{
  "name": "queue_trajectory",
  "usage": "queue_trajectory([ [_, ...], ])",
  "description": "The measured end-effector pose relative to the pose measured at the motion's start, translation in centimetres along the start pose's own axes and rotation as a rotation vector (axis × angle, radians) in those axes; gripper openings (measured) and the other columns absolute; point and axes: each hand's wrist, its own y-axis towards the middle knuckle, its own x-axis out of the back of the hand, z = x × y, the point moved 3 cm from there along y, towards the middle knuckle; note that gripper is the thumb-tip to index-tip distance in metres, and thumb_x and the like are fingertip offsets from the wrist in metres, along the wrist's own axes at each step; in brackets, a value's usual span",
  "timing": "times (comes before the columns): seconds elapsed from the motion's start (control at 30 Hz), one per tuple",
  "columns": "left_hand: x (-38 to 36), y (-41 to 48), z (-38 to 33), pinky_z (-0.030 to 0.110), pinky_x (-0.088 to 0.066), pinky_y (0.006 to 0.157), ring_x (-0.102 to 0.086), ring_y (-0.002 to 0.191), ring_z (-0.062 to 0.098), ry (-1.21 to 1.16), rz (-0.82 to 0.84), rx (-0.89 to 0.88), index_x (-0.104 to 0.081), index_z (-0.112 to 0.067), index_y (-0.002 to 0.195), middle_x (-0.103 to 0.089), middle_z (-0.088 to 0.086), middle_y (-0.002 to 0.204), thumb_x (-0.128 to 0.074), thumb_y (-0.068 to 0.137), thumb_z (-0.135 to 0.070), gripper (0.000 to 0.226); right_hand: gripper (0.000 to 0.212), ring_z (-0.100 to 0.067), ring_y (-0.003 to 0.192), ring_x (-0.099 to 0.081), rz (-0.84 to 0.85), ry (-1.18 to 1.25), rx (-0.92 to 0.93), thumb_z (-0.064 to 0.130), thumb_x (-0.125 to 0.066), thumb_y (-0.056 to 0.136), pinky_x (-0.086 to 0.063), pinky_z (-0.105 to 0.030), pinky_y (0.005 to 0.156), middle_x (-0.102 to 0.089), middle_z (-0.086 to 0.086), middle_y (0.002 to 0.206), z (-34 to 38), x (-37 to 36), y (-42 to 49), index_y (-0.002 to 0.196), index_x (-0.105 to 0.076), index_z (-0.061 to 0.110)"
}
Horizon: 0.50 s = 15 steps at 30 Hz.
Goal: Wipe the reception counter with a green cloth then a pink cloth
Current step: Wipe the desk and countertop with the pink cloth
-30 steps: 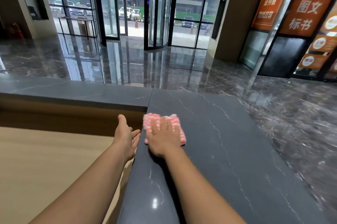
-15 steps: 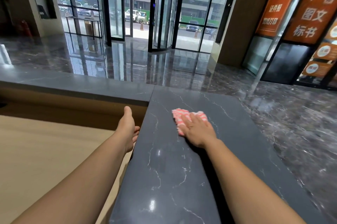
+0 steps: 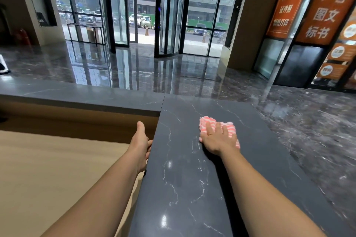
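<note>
Presses the right hand [image 3: 216, 138] flat on the pink cloth [image 3: 207, 121] — fingers straight and spread, palm down, nothing clenched, no pinch. Pins the cloth against the dark veined reception counter [image 3: 183, 188], toward its far end and right of the middle. Shows pink-and-white stripes poking out beyond the fingertips and along the right side of the hand, with the rest tucked under the palm. Rests the left hand [image 3: 139, 144] at the counter's left edge — thumb up, fingers loose and touching that edge, gripping nothing. Looks past a lower wooden desk [image 3: 48, 169] on the left, out over glossy marble floor [image 3: 308, 121] to a glass revolving door [image 3: 169, 24] and orange signs [image 3: 327, 5] at right.
</note>
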Motion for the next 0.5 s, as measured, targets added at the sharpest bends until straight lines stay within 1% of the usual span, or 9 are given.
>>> queue_trajectory([
  [0.07, 0.1, -0.4, 0.0, 0.040, -0.036, 0.109, -0.044, 0.134, 0.028, -0.016, 0.016, 0.015, -0.031, -0.009, 0.149, -0.046, 0.009, 0.147, -0.022, 0.094, -0.068, 0.081, 0.056, -0.023, 0.149, 0.011, -0.012, -0.016, 0.080, 0.048, -0.012, 0.101, 0.007, -0.053, 0.117, 0.011, 0.000, 0.163, 3.7, -1.1, -1.2, 0.154, 0.003, 0.034],
  [0.13, 0.4, -0.7, 0.0, 0.037, -0.043, 0.101, -0.047, 0.131, 0.028, -0.053, 0.034, 0.020, -0.027, -0.009, 0.151, -0.045, 0.010, 0.147, -0.023, 0.092, -0.070, 0.085, 0.057, -0.025, 0.149, 0.013, -0.004, -0.019, 0.172, 0.047, -0.011, 0.102, 0.008, -0.055, 0.116, 0.013, -0.001, 0.162, 7.6, -2.3, -2.8, 0.154, 0.004, 0.033],
  [0.2, 0.9, -0.8, -0.1, 0.032, -0.047, 0.093, -0.056, 0.119, 0.027, -0.111, 0.038, 0.016, -0.027, -0.006, 0.149, -0.047, 0.014, 0.145, -0.024, 0.093, -0.069, 0.085, 0.059, -0.027, 0.148, 0.015, 0.006, -0.034, 0.262, 0.048, -0.014, 0.102, 0.009, -0.057, 0.116, 0.016, -0.003, 0.162, 11.0, -3.2, -4.8, 0.155, 0.006, 0.031],
  [0.23, 1.0, -1.0, -0.1, 0.031, -0.048, 0.089, -0.061, 0.110, 0.026, -0.134, 0.043, 0.016, -0.031, -0.004, 0.148, -0.051, 0.016, 0.141, -0.023, 0.093, -0.069, 0.084, 0.060, -0.028, 0.148, 0.016, 0.010, -0.044, 0.301, 0.048, -0.015, 0.102, 0.010, -0.058, 0.116, 0.017, -0.004, 0.162, 12.2, -3.5, -5.7, 0.155, 0.007, 0.030],
  [0.27, 1.1, -1.1, -0.1, 0.032, -0.048, 0.088, -0.062, 0.106, 0.026, -0.148, 0.058, 0.016, -0.037, -0.004, 0.144, -0.055, 0.016, 0.136, -0.022, 0.094, -0.068, 0.083, 0.060, -0.029, 0.148, 0.017, 0.014, -0.053, 0.334, 0.047, -0.016, 0.102, 0.010, -0.058, 0.116, 0.017, -0.005, 0.161, 13.2, -3.8, -6.5, 0.154, 0.008, 0.030],
  [0.3, 1.1, -1.4, -0.1, 0.035, -0.048, 0.090, -0.061, 0.111, 0.028, -0.164, 0.080, 0.012, -0.043, -0.004, 0.142, -0.057, 0.017, 0.133, -0.020, 0.095, -0.067, 0.082, 0.060, -0.029, 0.148, 0.018, 0.018, -0.060, 0.364, 0.047, -0.017, 0.102, 0.011, -0.057, 0.116, 0.018, -0.004, 0.161, 13.9, -4.0, -7.1, 0.154, 0.008, 0.030],
  [0.37, 1.1, -2.0, -0.1, 0.040, -0.045, 0.091, -0.054, 0.123, 0.032, -0.194, 0.106, 0.012, -0.046, -0.005, 0.140, -0.055, 0.016, 0.136, -0.018, 0.096, -0.065, 0.079, 0.057, -0.025, 0.148, 0.017, 0.020, -0.058, 0.421, 0.047, -0.015, 0.103, 0.011, -0.055, 0.116, 0.016, -0.002, 0.162, 14.1, -4.2, -7.8, 0.154, 0.005, 0.032],
  [0.43, 1.3, -2.8, 0.0, 0.040, -0.044, 0.094, -0.048, 0.129, 0.033, -0.193, 0.107, 0.019, -0.039, -0.005, 0.144, -0.048, 0.017, 0.143, -0.018, 0.097, -0.062, 0.077, 0.055, -0.021, 0.149, 0.013, 0.006, -0.056, 0.457, 0.047, -0.013, 0.103, 0.009, -0.050, 0.117, 0.012, 0.002, 0.163, 13.0, -3.9, -7.9, 0.155, 0.001, 0.034],
  [0.5, 1.7, -3.4, 0.3, 0.039, -0.039, 0.104, -0.039, 0.137, 0.033, -0.183, 0.062, 0.033, -0.027, -0.006, 0.150, -0.034, 0.017, 0.152, -0.023, 0.097, -0.062, 0.077, 0.054, -0.019, 0.150, 0.011, 0.004, -0.057, 0.433, 0.046, -0.013, 0.103, 0.006, -0.047, 0.118, 0.009, 0.003, 0.163, 10.6, -3.3, -7.7, 0.155, 0.000, 0.035],
])
